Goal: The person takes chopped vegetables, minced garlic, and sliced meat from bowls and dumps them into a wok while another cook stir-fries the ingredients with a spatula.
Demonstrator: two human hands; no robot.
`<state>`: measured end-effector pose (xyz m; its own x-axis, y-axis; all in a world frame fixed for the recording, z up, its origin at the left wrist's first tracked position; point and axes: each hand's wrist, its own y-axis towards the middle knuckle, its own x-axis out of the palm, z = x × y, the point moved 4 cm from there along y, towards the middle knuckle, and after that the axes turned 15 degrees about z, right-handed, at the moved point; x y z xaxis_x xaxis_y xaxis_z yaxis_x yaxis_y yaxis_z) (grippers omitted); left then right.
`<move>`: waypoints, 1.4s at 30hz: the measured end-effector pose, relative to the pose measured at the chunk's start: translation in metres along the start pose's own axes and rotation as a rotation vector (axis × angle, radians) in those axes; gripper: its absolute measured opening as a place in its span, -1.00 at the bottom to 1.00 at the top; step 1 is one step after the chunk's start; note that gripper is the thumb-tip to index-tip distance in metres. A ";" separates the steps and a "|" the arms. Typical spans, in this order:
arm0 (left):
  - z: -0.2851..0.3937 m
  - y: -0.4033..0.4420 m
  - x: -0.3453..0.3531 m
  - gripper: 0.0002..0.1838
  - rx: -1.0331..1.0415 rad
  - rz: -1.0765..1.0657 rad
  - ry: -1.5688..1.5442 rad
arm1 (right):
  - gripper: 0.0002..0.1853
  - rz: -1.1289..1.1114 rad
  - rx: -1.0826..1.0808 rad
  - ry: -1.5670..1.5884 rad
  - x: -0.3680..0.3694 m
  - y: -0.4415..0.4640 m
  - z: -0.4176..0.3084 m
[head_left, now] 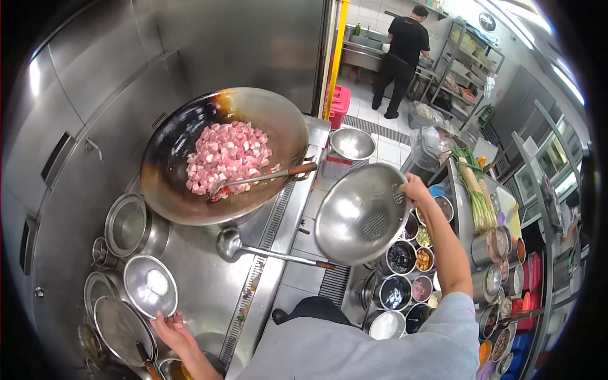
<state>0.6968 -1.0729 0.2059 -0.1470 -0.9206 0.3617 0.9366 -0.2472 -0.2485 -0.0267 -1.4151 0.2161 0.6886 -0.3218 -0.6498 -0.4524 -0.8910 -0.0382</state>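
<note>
My right hand (415,189) grips the rim of a large metal colander (345,218), tilted above the aisle beside the range; patches of holes show in its wall. At lower left, my left hand (174,332) is at the lower rim of a shiny metal bowl (151,278), thumb at its edge. Part of that grip is hidden. A big wok (278,133) stands on the range with a heap of diced raw pink meat (228,152) in it. A wooden-handled spatula (266,177) rests in the wok, its blade at the meat's lower edge.
A ladle (278,254) lies across the range edge. Metal pots (126,221) and a round strainer (123,329) crowd the left. Containers of ingredients (400,258) stand at right, near green onions (478,202). Another metal bowl (353,143) sits beyond the colander. A person (405,50) stands at the far sink.
</note>
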 end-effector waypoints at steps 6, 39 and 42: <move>-0.010 -0.002 0.098 -0.60 0.036 -0.143 0.078 | -0.72 0.646 -0.043 -0.011 -0.001 0.082 0.033; -0.101 -0.008 0.367 -0.77 0.213 0.017 0.314 | -0.56 0.590 0.699 1.240 0.430 0.601 0.306; -0.117 -0.019 0.382 -0.77 0.199 0.011 0.320 | -0.58 0.138 0.935 0.949 0.457 0.587 0.332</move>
<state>0.5855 -1.4552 0.2433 -0.1989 -0.9786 0.0530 0.9776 -0.2020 -0.0599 -0.1654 -1.9790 -0.3556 0.5584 -0.8266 0.0707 -0.5019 -0.4044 -0.7646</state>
